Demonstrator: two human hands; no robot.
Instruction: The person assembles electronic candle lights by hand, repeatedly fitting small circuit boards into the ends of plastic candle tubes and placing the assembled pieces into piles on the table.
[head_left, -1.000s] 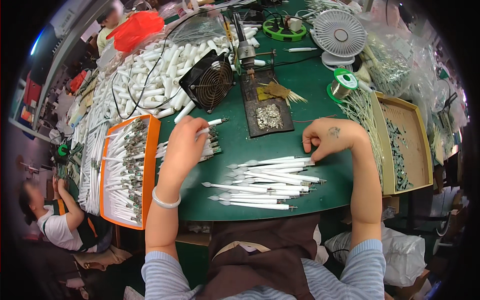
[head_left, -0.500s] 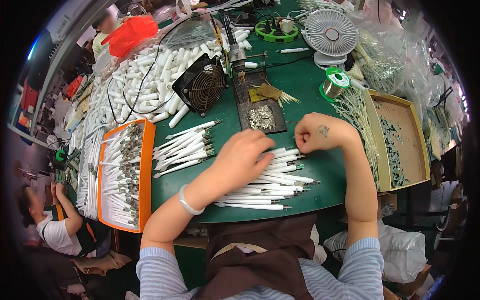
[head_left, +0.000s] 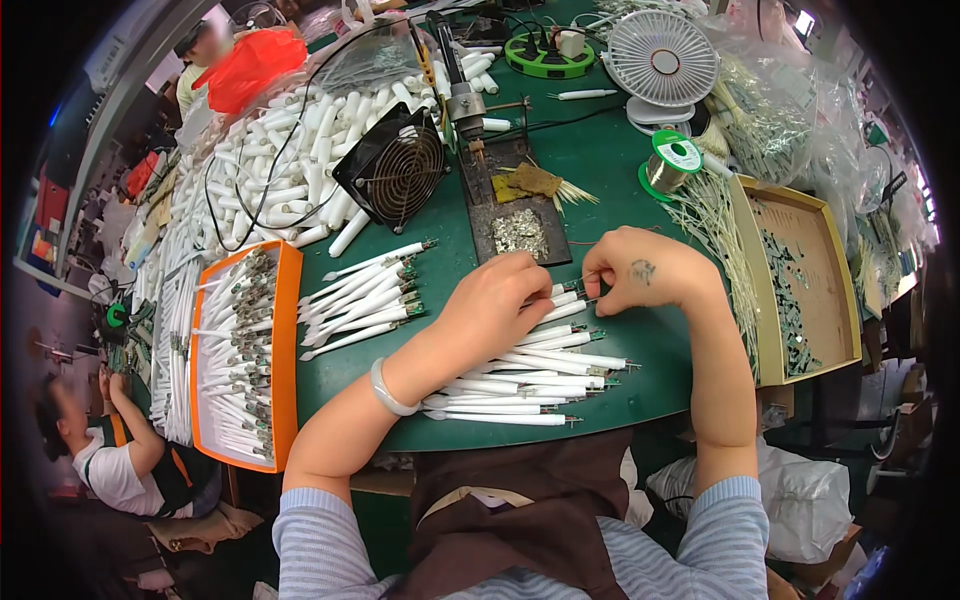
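My left hand (head_left: 500, 305) is closed over the upper end of a pile of white sticks (head_left: 545, 377), its thumb and fingers pinched on one white stick. The sticks are slim, with thin metal leads and small green pieces at their right ends. Just to the right, my right hand (head_left: 643, 272) pinches a thin wire between thumb and forefinger, by the tip of that stick. The fingertips partly cover where the two meet. Another bundle of white sticks (head_left: 365, 295), with pointed left ends, lies left of my left hand.
An orange box (head_left: 287, 350) full of sticks stands left. Behind are a black fan (head_left: 395, 168), a soldering iron on a stand (head_left: 466, 105), metal scraps (head_left: 520, 233), a solder spool (head_left: 672, 163) and a white fan (head_left: 662, 62). A shallow box (head_left: 815, 260) of small parts sits right.
My left hand's fingers have closed in and moved slightly right toward the stick ends. My right hand's fingertips have opened a little from a tighter curl and now show a thin wire.
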